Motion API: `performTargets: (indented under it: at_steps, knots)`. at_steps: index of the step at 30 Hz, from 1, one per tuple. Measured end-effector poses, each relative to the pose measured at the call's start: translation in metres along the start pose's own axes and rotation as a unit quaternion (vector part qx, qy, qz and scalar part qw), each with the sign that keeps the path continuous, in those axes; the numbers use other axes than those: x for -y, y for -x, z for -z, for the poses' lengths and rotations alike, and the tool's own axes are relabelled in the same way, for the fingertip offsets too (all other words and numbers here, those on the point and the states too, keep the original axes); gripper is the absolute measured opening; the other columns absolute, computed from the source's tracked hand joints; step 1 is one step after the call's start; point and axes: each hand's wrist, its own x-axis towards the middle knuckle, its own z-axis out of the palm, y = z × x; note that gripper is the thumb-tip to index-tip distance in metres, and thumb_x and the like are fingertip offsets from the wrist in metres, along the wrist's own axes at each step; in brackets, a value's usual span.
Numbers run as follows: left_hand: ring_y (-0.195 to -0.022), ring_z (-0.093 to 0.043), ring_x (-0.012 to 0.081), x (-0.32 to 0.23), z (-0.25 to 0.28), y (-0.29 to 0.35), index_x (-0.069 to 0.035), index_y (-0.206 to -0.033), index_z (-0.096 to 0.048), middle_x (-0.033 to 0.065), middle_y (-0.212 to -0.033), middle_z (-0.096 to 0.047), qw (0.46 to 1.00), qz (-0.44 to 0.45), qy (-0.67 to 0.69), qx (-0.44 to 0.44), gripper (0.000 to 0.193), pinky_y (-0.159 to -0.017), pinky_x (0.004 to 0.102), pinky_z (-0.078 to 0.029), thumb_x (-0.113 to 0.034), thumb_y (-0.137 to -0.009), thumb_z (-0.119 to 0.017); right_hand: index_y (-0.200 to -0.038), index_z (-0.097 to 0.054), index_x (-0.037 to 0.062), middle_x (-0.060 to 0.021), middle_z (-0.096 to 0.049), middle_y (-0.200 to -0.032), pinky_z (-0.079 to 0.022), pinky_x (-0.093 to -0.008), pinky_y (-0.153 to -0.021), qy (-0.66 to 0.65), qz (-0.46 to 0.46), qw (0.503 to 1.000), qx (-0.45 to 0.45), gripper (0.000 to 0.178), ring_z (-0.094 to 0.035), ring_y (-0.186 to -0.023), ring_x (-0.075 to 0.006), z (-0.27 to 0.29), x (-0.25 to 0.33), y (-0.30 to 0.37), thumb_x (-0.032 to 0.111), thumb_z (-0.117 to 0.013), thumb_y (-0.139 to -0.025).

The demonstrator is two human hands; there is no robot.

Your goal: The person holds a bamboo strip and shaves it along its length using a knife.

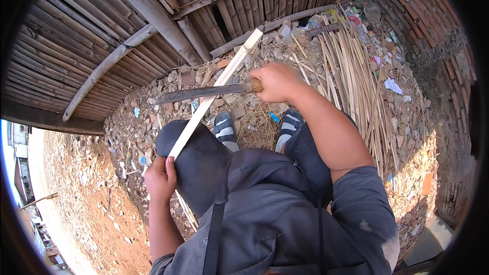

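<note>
A slatted bamboo wall [102, 30] stands above rubble-strewn ground [153, 107], with a heap of split bamboo strips [356, 76] lying at the right. A seated person in dark clothes and striped sandals [224, 127] holds a long pale bamboo strip [214, 94] slanting over the left knee, the left hand [160, 175] closed around its lower part. The right hand [275, 82] grips the wooden handle of a long knife [198, 92], whose blade crosses the strip.
</note>
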Motion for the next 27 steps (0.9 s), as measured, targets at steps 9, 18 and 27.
performTargets:
  at_steps: [9, 18, 27]
  knots:
    - [-0.055, -0.057, 0.0418, -0.004, -0.003, -0.003, -0.003, -0.075, -0.053, 0.0179, -0.062, -0.057, 0.999, 0.002, 0.023, -0.022, 0.033, -0.052, 0.0476, -0.043, -0.024, -0.100, -0.062, -0.107, -0.069, 0.0093, -0.0204, -0.072, -0.088, -0.055, -0.0505, -0.081, -0.045, -0.035, 0.993, -0.106, 0.031, -0.070, -0.088, -0.0405, -0.010, -0.018, -0.003, 0.028, -0.073, -0.082]
    - [-0.054, -0.057, 0.0406, 0.004, -0.005, -0.002, -0.003, -0.073, -0.053, 0.0176, -0.061, -0.057, 0.998, -0.034, 0.022, -0.056, 0.033, -0.051, 0.0469, -0.042, -0.022, -0.099, -0.062, -0.101, -0.067, 0.0084, -0.0166, -0.073, -0.090, -0.055, -0.0517, -0.079, -0.032, -0.126, 0.979, -0.157, 0.026, -0.070, -0.087, -0.0390, -0.012, -0.037, -0.022, 0.021, -0.071, -0.078]
    - [-0.055, -0.057, 0.0409, 0.011, -0.010, 0.003, -0.003, -0.075, -0.054, 0.0188, -0.063, -0.058, 0.998, -0.021, 0.049, -0.040, 0.031, -0.052, 0.0474, -0.042, -0.021, -0.099, -0.060, -0.099, -0.065, 0.0092, -0.0174, -0.072, -0.085, -0.055, -0.0523, -0.077, 0.002, -0.048, 0.982, -0.182, 0.026, -0.070, -0.085, -0.0390, -0.008, -0.026, -0.015, 0.022, -0.072, -0.077]
